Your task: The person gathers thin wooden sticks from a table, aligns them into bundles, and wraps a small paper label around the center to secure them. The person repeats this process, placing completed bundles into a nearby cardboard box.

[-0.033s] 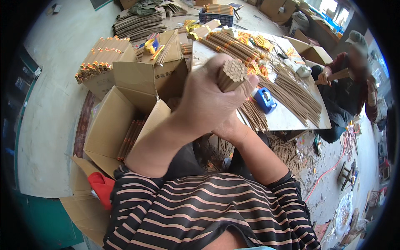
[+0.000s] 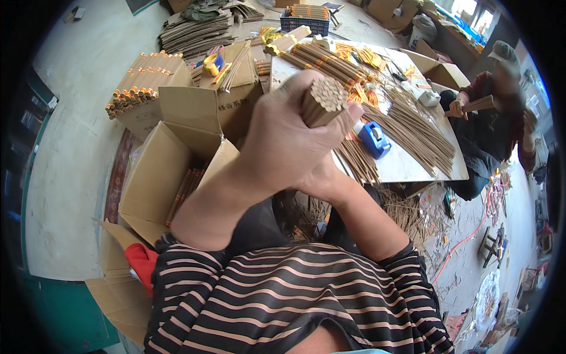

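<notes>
Left hand (image 2: 288, 134) around stick bundle (image 2: 325, 101)

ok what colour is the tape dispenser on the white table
The tape dispenser is blue, seen best in the head view.

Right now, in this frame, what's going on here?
The person's left hand grips a bundle of brown sticks, ends facing the camera. The right hand is below, partly hidden, so its hold is unclear. More sticks lie on the white table near a blue tape dispenser. At right, another person also holds sticks.
</notes>
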